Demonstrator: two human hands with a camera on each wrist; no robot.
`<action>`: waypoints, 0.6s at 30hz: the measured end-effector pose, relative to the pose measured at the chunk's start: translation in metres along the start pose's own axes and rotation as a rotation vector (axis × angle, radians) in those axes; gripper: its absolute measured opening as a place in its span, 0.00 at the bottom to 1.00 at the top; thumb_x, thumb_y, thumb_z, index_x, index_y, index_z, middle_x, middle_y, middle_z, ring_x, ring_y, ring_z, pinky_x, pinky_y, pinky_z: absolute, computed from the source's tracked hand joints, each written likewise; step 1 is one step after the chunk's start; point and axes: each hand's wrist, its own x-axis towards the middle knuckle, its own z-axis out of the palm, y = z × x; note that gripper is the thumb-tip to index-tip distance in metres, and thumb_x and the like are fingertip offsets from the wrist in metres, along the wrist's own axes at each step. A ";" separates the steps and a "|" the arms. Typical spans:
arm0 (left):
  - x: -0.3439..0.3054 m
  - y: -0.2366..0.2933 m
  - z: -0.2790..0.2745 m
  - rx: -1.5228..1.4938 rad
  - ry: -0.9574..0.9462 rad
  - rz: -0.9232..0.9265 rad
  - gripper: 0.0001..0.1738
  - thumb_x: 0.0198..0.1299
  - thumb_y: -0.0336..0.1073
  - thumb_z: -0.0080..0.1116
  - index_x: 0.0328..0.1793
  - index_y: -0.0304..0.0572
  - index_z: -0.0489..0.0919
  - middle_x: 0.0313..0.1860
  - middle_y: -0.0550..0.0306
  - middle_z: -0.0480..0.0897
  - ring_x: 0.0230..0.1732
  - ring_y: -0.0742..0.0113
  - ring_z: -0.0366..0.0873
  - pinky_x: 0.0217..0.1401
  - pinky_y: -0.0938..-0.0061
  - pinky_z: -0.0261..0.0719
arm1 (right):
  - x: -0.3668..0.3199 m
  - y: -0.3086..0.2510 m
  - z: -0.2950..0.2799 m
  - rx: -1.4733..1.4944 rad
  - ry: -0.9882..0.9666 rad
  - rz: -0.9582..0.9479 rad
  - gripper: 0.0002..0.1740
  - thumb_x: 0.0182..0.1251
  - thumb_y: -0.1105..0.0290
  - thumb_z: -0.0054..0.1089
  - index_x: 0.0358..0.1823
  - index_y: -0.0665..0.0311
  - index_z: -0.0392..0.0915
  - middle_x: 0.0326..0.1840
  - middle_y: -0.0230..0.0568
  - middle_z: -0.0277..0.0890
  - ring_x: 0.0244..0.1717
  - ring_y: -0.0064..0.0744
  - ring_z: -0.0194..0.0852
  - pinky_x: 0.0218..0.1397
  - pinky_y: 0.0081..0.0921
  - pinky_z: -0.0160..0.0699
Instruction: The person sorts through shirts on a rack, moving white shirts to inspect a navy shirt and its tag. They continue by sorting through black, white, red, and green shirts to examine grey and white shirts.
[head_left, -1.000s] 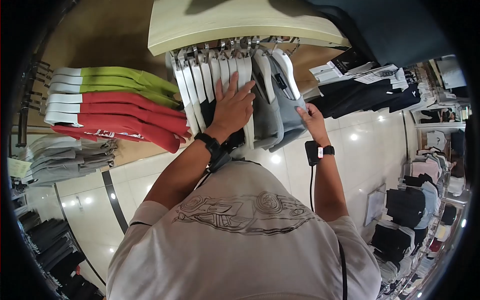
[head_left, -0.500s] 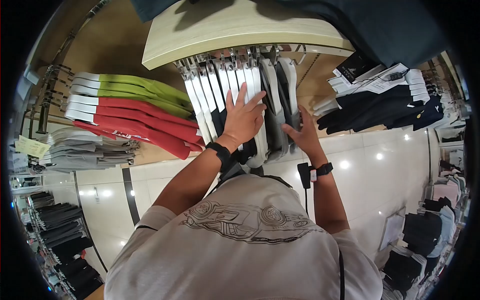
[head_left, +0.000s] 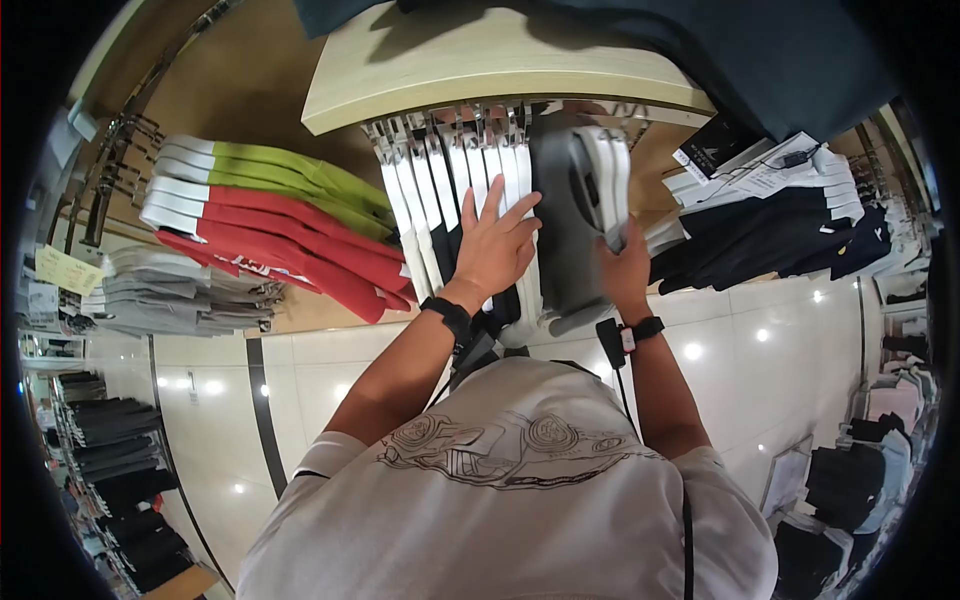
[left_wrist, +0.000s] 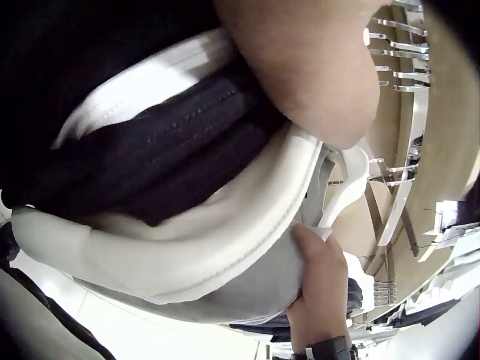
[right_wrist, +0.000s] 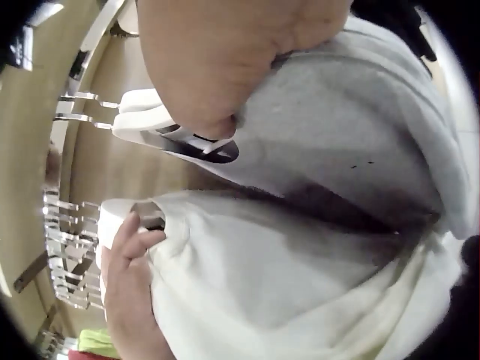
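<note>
Right hand (head_left: pixel 625 270) gripping grey garment (right_wrist: pixel 337 127); left hand (head_left: pixel 494 250) against white garments (right_wrist: pixel 247 270).

White hangers (right_wrist: pixel 135 127) look like smooth plastic, low sheen; their hooks (right_wrist: pixel 82 117) are shiny bare metal. Grey garment (right_wrist: pixel 322 127) is matt cloth, soft-looking. White garment (right_wrist: pixel 240 270) is matt cloth too, smooth with loose creases. Red shirts (head_left: pixel 290 250): matt cloth. Shelf (head_left: pixel 490 60) shows smooth wood grain. Tags (head_left: pixel 768 180) look like paper. Floor (head_left: pixel 740 385) is polished, glossy, mirroring bright spots
</note>
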 end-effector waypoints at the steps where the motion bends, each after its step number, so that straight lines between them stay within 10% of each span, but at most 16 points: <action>1: 0.001 0.000 -0.001 0.000 -0.004 0.003 0.15 0.57 0.32 0.62 0.50 0.54 0.88 0.76 0.69 0.72 0.83 0.37 0.54 0.79 0.29 0.45 | 0.001 -0.002 -0.008 0.021 -0.006 0.051 0.39 0.60 0.64 0.70 0.73 0.67 0.68 0.60 0.61 0.79 0.58 0.63 0.79 0.61 0.48 0.78; 8: 0.002 0.001 0.002 0.030 -0.015 0.011 0.15 0.57 0.34 0.62 0.52 0.55 0.88 0.76 0.69 0.73 0.83 0.37 0.54 0.81 0.32 0.43 | 0.012 0.040 -0.026 -0.051 0.019 -0.009 0.41 0.61 0.62 0.72 0.74 0.68 0.66 0.68 0.63 0.74 0.68 0.62 0.73 0.69 0.46 0.74; 16: -0.008 0.001 -0.003 -0.001 -0.058 -0.049 0.26 0.65 0.43 0.61 0.69 0.49 0.76 0.82 0.56 0.65 0.85 0.44 0.53 0.83 0.37 0.42 | -0.003 -0.016 -0.047 -0.326 0.273 -0.264 0.42 0.58 0.66 0.75 0.73 0.67 0.66 0.62 0.55 0.76 0.58 0.57 0.76 0.61 0.43 0.78; 18: -0.016 0.002 -0.004 0.019 -0.103 -0.030 0.23 0.67 0.41 0.57 0.67 0.49 0.78 0.81 0.56 0.66 0.85 0.45 0.53 0.84 0.38 0.43 | -0.014 -0.031 -0.041 0.000 -0.187 -0.389 0.44 0.58 0.66 0.76 0.75 0.65 0.65 0.66 0.55 0.73 0.60 0.51 0.76 0.62 0.40 0.79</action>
